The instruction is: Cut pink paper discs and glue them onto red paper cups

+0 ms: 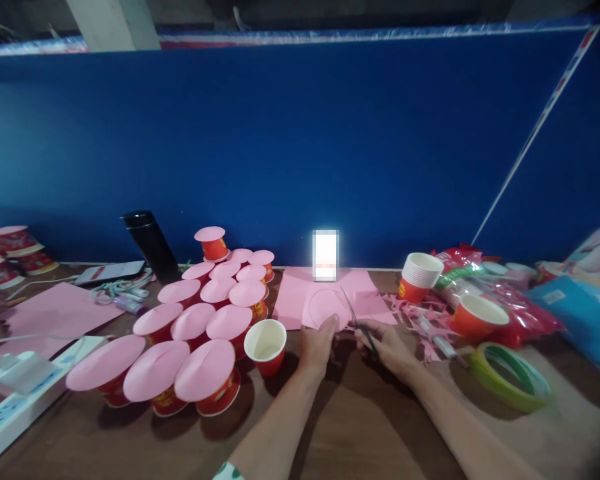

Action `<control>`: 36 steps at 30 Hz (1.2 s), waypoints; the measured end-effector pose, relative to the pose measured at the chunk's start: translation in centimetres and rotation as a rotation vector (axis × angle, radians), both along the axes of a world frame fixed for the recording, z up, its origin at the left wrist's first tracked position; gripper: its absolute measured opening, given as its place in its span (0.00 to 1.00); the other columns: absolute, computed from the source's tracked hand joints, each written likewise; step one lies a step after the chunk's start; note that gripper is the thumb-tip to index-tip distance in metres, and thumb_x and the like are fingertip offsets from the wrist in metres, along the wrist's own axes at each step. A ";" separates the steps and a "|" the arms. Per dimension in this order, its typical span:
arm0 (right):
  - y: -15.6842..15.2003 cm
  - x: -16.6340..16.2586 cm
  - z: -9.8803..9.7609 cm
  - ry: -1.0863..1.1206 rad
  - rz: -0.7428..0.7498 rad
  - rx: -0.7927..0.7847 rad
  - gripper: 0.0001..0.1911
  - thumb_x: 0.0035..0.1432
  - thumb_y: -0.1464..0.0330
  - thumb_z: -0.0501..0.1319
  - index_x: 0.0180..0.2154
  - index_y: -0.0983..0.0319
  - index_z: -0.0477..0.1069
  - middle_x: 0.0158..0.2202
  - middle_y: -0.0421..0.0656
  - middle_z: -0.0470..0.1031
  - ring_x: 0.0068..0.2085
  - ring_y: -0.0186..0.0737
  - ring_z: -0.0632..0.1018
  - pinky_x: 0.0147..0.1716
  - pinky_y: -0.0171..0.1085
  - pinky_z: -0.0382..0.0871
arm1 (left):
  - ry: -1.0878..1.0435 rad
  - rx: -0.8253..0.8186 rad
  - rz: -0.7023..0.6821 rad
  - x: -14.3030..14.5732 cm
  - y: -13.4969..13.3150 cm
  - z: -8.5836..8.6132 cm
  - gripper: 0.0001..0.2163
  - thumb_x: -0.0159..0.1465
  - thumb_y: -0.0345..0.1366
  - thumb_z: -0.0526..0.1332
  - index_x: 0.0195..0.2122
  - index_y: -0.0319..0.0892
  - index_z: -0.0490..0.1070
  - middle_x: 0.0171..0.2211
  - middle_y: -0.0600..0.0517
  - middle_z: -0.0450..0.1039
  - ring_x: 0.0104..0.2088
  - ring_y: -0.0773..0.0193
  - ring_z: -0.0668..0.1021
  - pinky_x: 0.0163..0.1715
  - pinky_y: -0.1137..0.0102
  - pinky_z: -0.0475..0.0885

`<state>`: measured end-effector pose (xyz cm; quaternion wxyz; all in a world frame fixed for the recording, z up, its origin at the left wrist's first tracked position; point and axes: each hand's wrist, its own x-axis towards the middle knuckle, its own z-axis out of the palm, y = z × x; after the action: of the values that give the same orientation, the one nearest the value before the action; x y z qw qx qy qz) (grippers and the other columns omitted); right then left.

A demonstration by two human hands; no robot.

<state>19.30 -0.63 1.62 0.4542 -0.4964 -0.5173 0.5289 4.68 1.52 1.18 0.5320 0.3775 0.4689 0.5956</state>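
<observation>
My left hand pinches the near edge of a small pink paper that has a circle drawn on it. In my right hand is a pair of scissors, its blades pointing away from me along the paper's right side. Larger pink sheets lie beneath and behind. Left of my hands stand several red paper cups topped with pink paper discs. One uncovered red cup stands upright closest to my left hand.
Pink scraps and a marker lie right of my hands, near a cup stack, another cup and a green tape roll. A black bottle and power strip are leftward. A bright pixelated rectangle stands behind the paper.
</observation>
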 end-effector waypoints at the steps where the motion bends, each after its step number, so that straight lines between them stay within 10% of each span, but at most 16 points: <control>1: 0.0 0.0 0.0 -0.005 0.001 0.000 0.29 0.45 0.52 0.67 0.44 0.65 0.73 0.20 0.36 0.67 0.20 0.30 0.66 0.18 0.30 0.58 | 0.003 0.003 0.001 0.0 0.0 0.0 0.11 0.51 0.38 0.66 0.30 0.34 0.74 0.19 0.52 0.72 0.17 0.70 0.70 0.16 0.76 0.66; 36: -0.1 0.0 0.0 0.056 0.000 -0.028 0.26 0.46 0.53 0.67 0.42 0.64 0.72 0.20 0.35 0.68 0.19 0.29 0.66 0.18 0.30 0.56 | -0.010 -0.025 -0.040 0.1 0.0 -0.3 0.14 0.51 0.40 0.67 0.34 0.34 0.74 0.22 0.51 0.74 0.17 0.70 0.71 0.16 0.77 0.67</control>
<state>19.25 -0.73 1.63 0.4613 -0.4877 -0.4970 0.5499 4.78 1.55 0.89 0.5508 0.3772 0.4659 0.5807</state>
